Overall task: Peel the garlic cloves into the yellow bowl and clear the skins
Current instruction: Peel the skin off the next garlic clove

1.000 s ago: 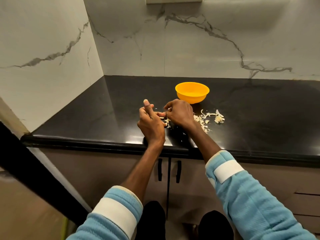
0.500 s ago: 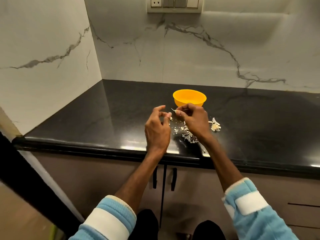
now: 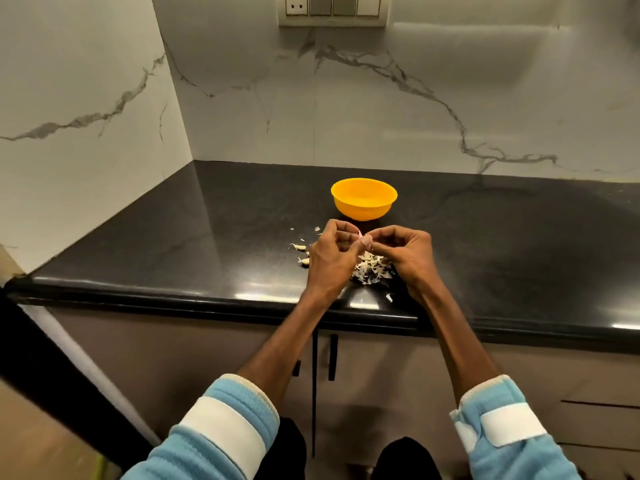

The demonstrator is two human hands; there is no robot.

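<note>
Left hand (image 3: pixel 329 261) and right hand (image 3: pixel 405 258) now joined, both pinching garlic clove (image 3: pixel 365 241) above skins (image 3: pixel 372 270)

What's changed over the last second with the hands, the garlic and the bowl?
The left hand and right hand, slightly apart half a second ago, have closed together and now both pinch a small pinkish garlic clove above the pile of pale papery skins. The round yellow plastic bowl stays where it was on the glossy black stone counter.
</note>
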